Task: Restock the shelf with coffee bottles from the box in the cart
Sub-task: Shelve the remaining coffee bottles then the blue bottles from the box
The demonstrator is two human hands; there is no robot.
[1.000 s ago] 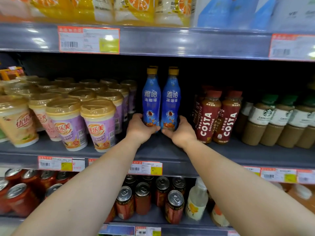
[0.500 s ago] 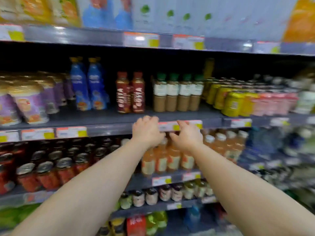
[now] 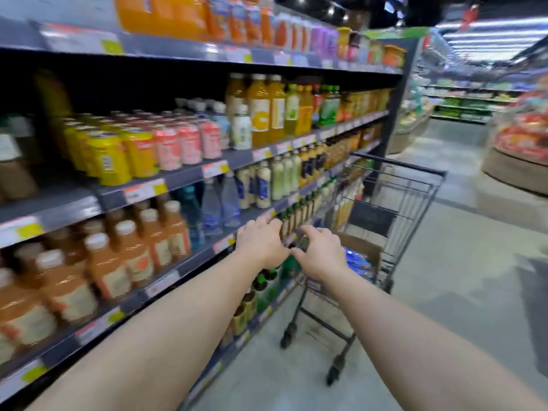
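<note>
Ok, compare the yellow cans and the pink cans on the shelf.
The yellow cans stand to the left of the pink cans, nearer the camera. The yellow cans show a white barcode patch; the pink cans carry pale lettering too blurred to read. Both stand upright in rows on the same shelf.

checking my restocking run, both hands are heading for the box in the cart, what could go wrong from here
1. The cart stands on wheels, so leaning into the box may roll it away.
2. The left hand passes close to the small dark bottles at the shelf edge and could knock one off.
3. Both hands, right hand included, are empty with loosely curled fingers; grabbing two blue bottles at once risks a slip.
</note>
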